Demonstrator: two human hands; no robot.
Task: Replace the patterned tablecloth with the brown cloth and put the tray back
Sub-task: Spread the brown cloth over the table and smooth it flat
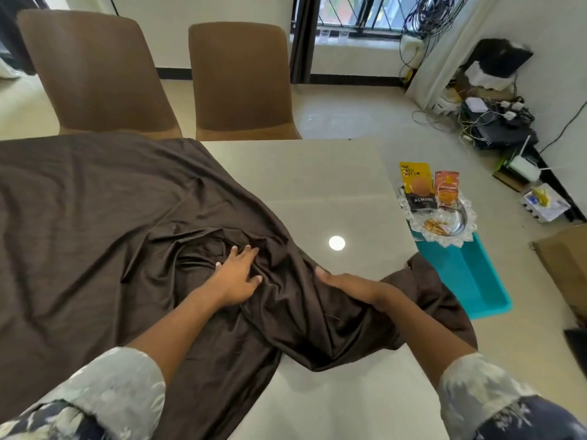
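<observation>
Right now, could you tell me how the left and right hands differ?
The left hand lies flat with fingers spread; the right hand appears to grip a fold. The left sits further in, the right nearer the edge of the table. Both touch the brown cloth.

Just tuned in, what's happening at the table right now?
A person is spreading the brown cloth over the table. The left hand presses flat on the bunched middle; the right hand grips a fold. Only the left side is covered. The tray of snack packets sits on a teal tub beside the table.
</observation>
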